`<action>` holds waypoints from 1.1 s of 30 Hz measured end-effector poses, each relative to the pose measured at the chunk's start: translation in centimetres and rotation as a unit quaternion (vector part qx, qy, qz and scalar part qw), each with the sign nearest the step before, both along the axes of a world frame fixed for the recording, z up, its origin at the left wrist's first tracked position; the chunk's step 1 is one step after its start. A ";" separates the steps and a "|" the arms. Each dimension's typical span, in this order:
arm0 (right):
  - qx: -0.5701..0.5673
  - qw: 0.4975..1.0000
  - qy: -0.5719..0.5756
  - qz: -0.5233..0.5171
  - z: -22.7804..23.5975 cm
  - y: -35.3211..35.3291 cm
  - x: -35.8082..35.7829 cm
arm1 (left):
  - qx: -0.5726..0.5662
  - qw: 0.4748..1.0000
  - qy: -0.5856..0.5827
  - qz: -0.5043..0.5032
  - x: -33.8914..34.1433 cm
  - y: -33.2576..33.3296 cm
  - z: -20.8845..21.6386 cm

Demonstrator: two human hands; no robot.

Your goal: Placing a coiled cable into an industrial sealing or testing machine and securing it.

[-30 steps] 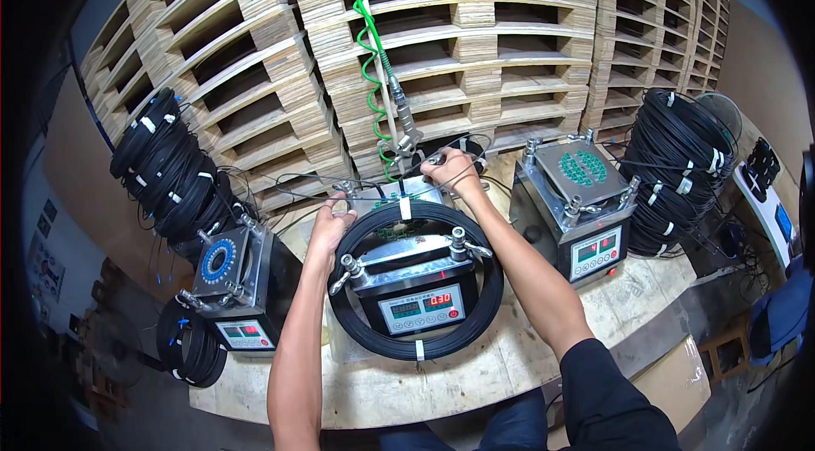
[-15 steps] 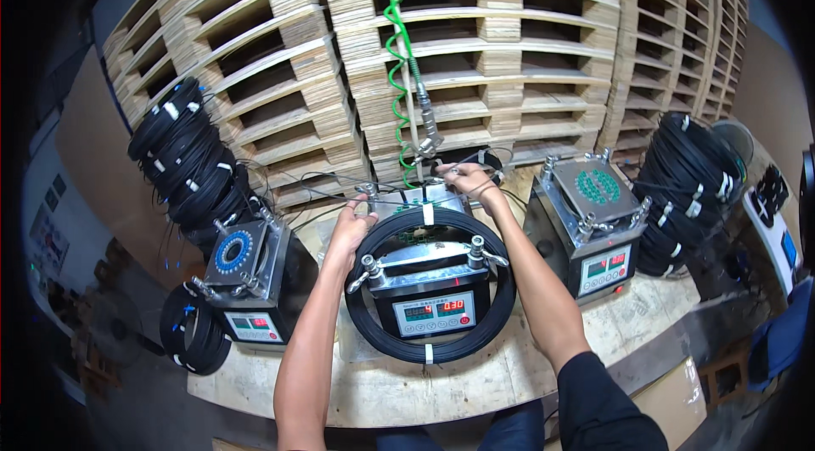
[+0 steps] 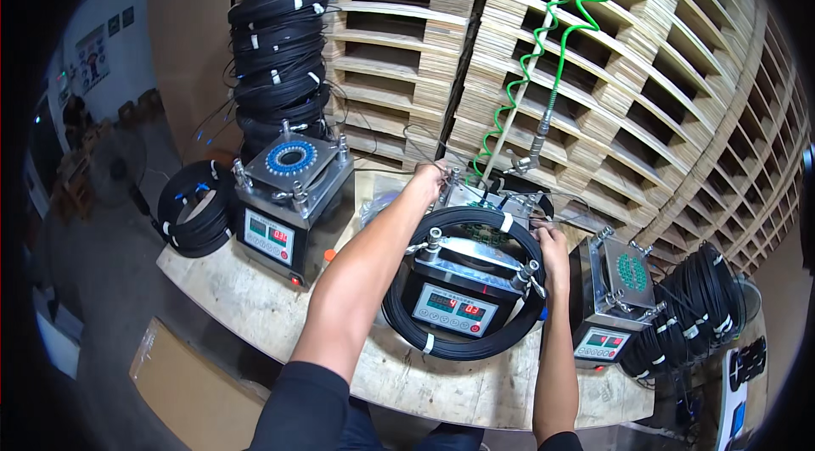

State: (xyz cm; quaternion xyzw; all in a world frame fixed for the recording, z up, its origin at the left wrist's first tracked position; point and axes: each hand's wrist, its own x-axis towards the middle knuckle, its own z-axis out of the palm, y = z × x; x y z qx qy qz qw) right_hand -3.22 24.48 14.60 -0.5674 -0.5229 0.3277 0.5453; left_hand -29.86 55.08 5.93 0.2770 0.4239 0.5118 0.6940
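A coil of black cable with white ties leans round the front of the middle test machine, whose red digits are lit. Behind the coil's upper left, at the machine's rear corner post, my left hand has its fingers closed on a thin black cable end. To the right of the coil, my right hand is curled, its fingertips pinched at another thin dark strand. The fingertips of both hands are small and partly hidden. The machine's top plate with green fittings shows through the coil.
Similar machines stand left and right. Stacked black coils rise at far left and right. A green spiral air hose hangs before wooden pallets. Another coil lies at the table's left end.
The view has swung left and tilted. My left hand has gone to the machine's rear post and closed. My right hand has come from behind the machine to the coil's right side.
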 end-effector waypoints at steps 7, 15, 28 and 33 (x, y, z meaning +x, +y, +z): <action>0.001 0.983 -0.108 -0.146 -1.7 -1.7 6.7 | 0.013 0.998 -0.035 0.047 12.3 -8.7 3.6; -0.001 0.985 -0.089 -0.151 -0.9 -2.0 5.1 | 0.074 0.994 -0.077 0.034 10.4 -9.2 3.2; 0.005 0.988 -0.059 -0.144 -1.6 -1.8 5.8 | 0.233 0.948 0.199 -0.090 12.1 -8.6 3.0; 0.001 0.986 -0.086 -0.141 -1.3 -1.9 5.6 | 0.136 0.950 0.187 -0.210 12.0 -8.2 2.9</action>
